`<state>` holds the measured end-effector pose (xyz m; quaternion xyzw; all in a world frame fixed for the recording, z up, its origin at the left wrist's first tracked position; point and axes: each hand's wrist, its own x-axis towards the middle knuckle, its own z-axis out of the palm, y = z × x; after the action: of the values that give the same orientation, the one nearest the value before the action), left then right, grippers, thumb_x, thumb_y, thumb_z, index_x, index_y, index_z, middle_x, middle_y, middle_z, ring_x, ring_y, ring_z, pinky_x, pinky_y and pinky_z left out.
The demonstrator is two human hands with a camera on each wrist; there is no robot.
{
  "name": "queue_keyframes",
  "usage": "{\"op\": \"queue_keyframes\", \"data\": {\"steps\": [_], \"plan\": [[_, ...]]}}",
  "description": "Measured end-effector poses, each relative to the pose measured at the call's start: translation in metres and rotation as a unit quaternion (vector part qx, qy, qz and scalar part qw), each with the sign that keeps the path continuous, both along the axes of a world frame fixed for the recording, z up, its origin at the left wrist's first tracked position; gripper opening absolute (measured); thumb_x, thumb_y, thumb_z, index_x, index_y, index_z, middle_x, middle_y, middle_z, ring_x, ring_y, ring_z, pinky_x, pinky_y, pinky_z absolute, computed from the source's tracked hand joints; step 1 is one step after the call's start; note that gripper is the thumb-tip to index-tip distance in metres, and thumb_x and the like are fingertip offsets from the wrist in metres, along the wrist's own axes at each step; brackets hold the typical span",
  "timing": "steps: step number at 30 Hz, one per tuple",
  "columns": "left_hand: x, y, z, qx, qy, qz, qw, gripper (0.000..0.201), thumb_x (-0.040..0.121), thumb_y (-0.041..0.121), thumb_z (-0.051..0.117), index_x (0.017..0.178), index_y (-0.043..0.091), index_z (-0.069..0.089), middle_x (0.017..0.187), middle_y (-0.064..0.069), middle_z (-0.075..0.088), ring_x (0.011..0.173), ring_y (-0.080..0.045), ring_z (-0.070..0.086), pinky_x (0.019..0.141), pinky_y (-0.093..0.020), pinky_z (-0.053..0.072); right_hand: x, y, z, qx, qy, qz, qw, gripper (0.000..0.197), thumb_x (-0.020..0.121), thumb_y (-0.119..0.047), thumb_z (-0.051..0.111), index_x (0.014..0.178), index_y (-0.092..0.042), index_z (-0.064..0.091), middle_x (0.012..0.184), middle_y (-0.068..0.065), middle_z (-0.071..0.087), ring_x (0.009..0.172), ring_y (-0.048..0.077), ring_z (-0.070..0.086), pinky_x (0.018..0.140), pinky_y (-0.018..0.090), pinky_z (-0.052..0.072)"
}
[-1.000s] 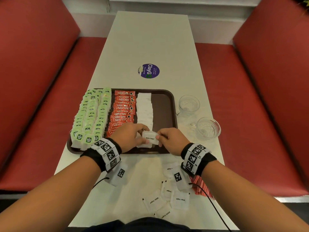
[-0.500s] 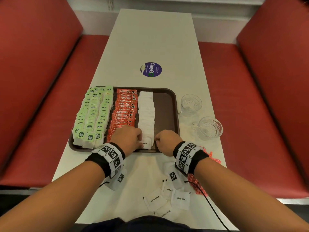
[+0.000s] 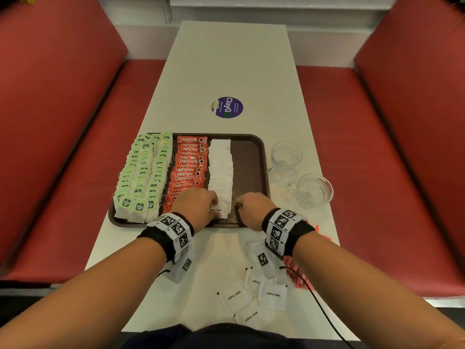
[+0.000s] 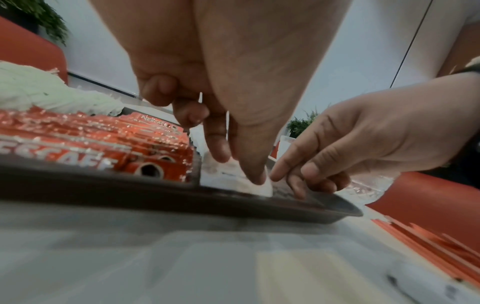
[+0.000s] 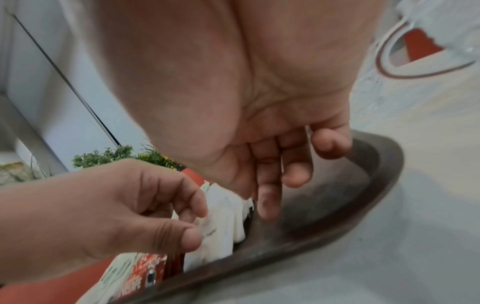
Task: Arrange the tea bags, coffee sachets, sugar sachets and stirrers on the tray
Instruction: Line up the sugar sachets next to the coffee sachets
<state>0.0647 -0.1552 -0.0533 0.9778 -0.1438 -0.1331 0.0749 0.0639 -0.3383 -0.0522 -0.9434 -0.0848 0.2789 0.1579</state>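
Note:
A brown tray [image 3: 247, 167] holds green tea bags [image 3: 143, 177] on its left, red coffee sachets [image 3: 190, 165] in the middle and a column of white sugar sachets [image 3: 221, 167]. At the column's near end lies one more sugar sachet [image 3: 219, 210]. My left hand [image 3: 212, 205] pinches its left edge between thumb and forefinger [image 5: 193, 236]. My right hand [image 3: 239, 205] is just right of the sachet, fingers [image 5: 267, 205] loosely extended down to the tray floor, holding nothing. Several loose sugar sachets [image 3: 251, 295] and red stirrers [image 3: 299, 275] lie on the table below my wrists.
Two empty glass cups [image 3: 286, 154] [image 3: 314, 190] stand right of the tray. A round purple sticker [image 3: 227, 107] sits on the white table beyond it. Red benches flank the table. The tray's right strip is bare.
Both hands held the sugar sachet above the tray's near edge. It now lies at the near end of the sugar column, and my right hand has let go of it.

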Motion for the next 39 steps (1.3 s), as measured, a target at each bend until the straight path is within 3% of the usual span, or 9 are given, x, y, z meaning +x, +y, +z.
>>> {"op": "queue_keyframes", "data": {"steps": [3,8,11,14,18,24,29,35,39], "plan": [[-0.011,-0.010,0.008,-0.040,-0.025,-0.019,0.999,0.030,0.086,0.046,0.069,0.110,0.029,0.063,0.096,0.010,0.066,0.093,-0.016,0.058,0.083,-0.035,0.049,-0.012,-0.015,0.012,0.037,-0.029,-0.012,0.999,0.026,0.097,-0.015,0.050,0.117,-0.017,0.067,0.117,0.004,0.068,0.107,0.025,0.063,0.093,0.034,0.051],[-0.037,-0.039,0.012,-0.041,-0.001,-0.131,0.991,0.016,0.091,0.040,0.061,0.101,0.028,0.066,0.098,0.006,0.065,0.095,-0.019,0.059,0.081,-0.034,0.048,-0.044,-0.043,0.017,0.022,-0.036,-0.001,0.999,0.010,0.090,-0.022,0.060,0.090,-0.014,0.066,0.095,0.004,0.068,0.088,0.024,0.063,0.079,0.035,0.053],[-0.051,-0.058,0.005,0.000,0.031,-0.201,0.979,0.021,0.093,0.041,0.058,0.108,0.028,0.067,0.107,0.004,0.065,0.103,-0.020,0.059,0.086,-0.034,0.048,-0.064,-0.060,0.010,-0.009,-0.014,0.003,1.000,0.017,0.084,-0.030,0.070,0.097,-0.020,0.064,0.099,-0.001,0.065,0.090,0.019,0.060,0.076,0.030,0.049],[-0.063,-0.074,-0.002,0.031,0.030,-0.225,0.974,0.037,0.092,0.051,0.058,0.120,0.027,0.063,0.115,0.002,0.063,0.108,-0.022,0.058,0.089,-0.036,0.048,-0.078,-0.070,0.002,-0.028,-0.021,0.019,0.999,0.039,0.081,-0.037,0.076,0.114,-0.020,0.062,0.109,0.000,0.062,0.097,0.022,0.059,0.083,0.034,0.050],[-0.070,-0.086,-0.009,0.059,0.029,-0.206,0.976,0.049,0.087,0.057,0.062,0.123,0.024,0.059,0.115,-0.002,0.059,0.108,-0.024,0.058,0.088,-0.038,0.049,-0.088,-0.071,-0.005,-0.036,-0.033,0.015,0.999,0.051,0.078,-0.038,0.080,0.121,-0.022,0.058,0.111,0.000,0.062,0.100,0.024,0.060,0.085,0.038,0.052],[-0.072,-0.087,-0.004,0.057,0.032,-0.176,0.982,0.024,0.091,0.039,0.061,0.103,0.018,0.061,0.104,-0.005,0.066,0.097,-0.026,0.063,0.080,-0.036,0.051,-0.094,-0.063,-0.004,-0.050,-0.033,0.000,0.998,0.058,0.078,-0.033,0.082,0.122,-0.016,0.049,0.107,0.006,0.067,0.095,0.027,0.063,0.079,0.039,0.054],[-0.066,-0.067,0.008,0.000,0.045,-0.110,0.993,0.015,0.085,0.040,0.058,0.090,0.026,0.057,0.088,0.000,0.062,0.083,-0.023,0.060,0.068,-0.030,0.045,-0.090,-0.057,0.000,-0.077,0.005,0.053,0.996,0.043,0.086,-0.028,0.075,0.125,-0.014,0.061,0.116,0.007,0.066,0.105,0.028,0.063,0.088,0.036,0.053],[-0.055,-0.038,0.018,-0.037,0.035,-0.098,0.994,0.024,0.088,0.043,0.061,0.094,0.021,0.069,0.090,0.002,0.065,0.086,-0.019,0.061,0.072,-0.032,0.048,-0.082,-0.047,0.007,-0.072,-0.008,0.063,0.995,0.018,0.091,-0.018,0.057,0.105,-0.010,0.063,0.103,0.009,0.067,0.092,0.028,0.063,0.075,0.034,0.051],[-0.048,-0.022,0.024,-0.116,0.040,-0.061,0.991,0.010,0.090,0.026,0.066,0.098,0.024,0.072,0.087,0.009,0.067,0.084,-0.015,0.062,0.074,-0.028,0.049,-0.073,-0.037,0.017,0.029,-0.032,0.005,0.999,0.007,0.091,-0.020,0.054,0.091,-0.014,0.051,0.092,0.007,0.059,0.085,0.027,0.057,0.068,0.034,0.045]]}}
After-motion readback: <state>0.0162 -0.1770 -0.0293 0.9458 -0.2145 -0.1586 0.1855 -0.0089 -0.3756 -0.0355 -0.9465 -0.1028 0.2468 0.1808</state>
